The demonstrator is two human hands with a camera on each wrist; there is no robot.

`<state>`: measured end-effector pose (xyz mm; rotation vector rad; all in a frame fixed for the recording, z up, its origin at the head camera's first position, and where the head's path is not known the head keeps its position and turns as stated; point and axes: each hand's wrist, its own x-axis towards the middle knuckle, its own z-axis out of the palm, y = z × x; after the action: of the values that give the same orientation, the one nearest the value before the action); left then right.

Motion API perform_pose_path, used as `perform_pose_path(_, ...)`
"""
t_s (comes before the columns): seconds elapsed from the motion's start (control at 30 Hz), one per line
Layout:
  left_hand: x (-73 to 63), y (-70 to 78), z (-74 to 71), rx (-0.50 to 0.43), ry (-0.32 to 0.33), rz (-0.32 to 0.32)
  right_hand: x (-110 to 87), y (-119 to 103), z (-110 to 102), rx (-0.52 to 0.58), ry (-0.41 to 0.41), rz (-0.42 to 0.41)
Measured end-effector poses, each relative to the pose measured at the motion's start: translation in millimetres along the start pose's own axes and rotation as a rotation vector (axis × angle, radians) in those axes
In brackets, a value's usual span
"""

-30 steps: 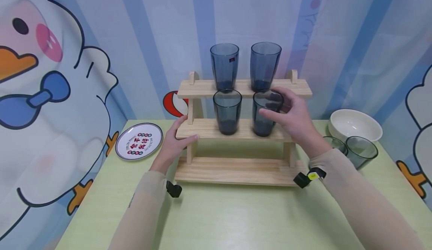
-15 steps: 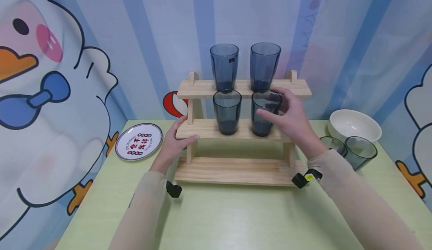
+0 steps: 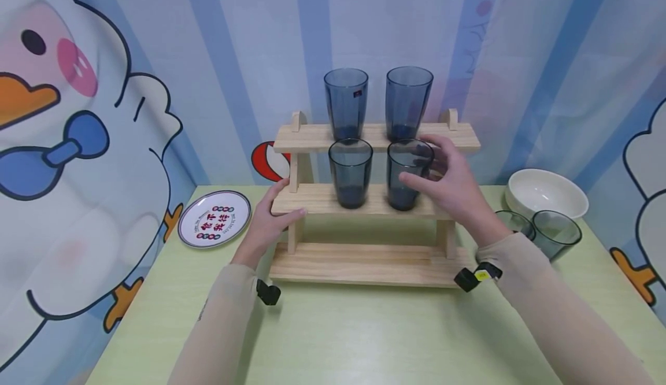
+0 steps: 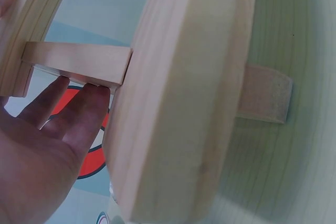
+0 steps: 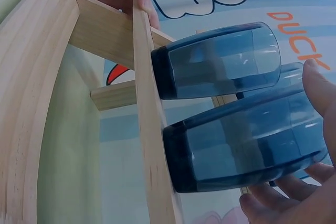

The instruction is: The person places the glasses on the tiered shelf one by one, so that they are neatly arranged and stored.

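A three-tier wooden rack (image 3: 364,263) stands on the table. My left hand (image 3: 272,214) holds the left end of its middle shelf, thumb at the front edge, fingers against the upright (image 4: 79,61). On the middle shelf, a dark blue-grey glass (image 3: 400,191) stands upright, its base on the wood. My right hand (image 3: 455,185) is around its right side; in the right wrist view the thumb stands apart from the glass and the fingertips lie near its wall. A matching glass (image 3: 351,174) stands to its left. Two more glasses (image 3: 347,104) stand on the top shelf.
A white bowl (image 3: 546,191) sits at the back right, with two greenish-grey glasses (image 3: 558,232) in front, one partly hidden by my right arm. A round plate with red characters (image 3: 214,237) lies left of the rack. A printed curtain (image 3: 250,73) hangs behind.
The right-hand glass on the middle shelf has shifted slightly left. My right hand followed it, then its thumb eased back a little to the right. My left hand has stayed put.
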<state>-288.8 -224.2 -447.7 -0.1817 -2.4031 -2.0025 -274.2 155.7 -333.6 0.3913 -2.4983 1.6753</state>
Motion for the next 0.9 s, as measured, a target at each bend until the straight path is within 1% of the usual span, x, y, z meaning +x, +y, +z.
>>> perform_pose_path(0.1, -0.2, 0.5, 0.3, -0.004, 0.0, 0.004, -3.2, 1.8, -6.2, 0.005, 0.003, 0.009)
perform_pose_path(0.3, -0.9, 1.1, 0.7, -0.015, 0.002, 0.002, -11.5, 3.3, -21.4, 0.022, 0.024, -0.034)
perform_pose_path(0.43, -0.8, 1.3, 0.8, -0.014, -0.001, 0.002, -19.6, 5.1, -32.9, 0.007, 0.043, -0.035)
perform_pose_path(0.63, 0.2, 1.1, 1.3, -0.011, -0.002, 0.004, -34.2, 13.5, -51.8, -0.06, 0.064, -0.018)
perform_pose_path(0.8, 0.0, 0.9, 1.3, -0.007, 0.0, 0.002, -46.8, 25.0, -69.1, -0.152, 0.089, -0.023)
perform_pose_path(0.9, -0.7, 1.5, 0.8, -0.011, 0.0, -0.002, -53.7, 32.8, -81.6, -0.178, 0.105, -0.028)
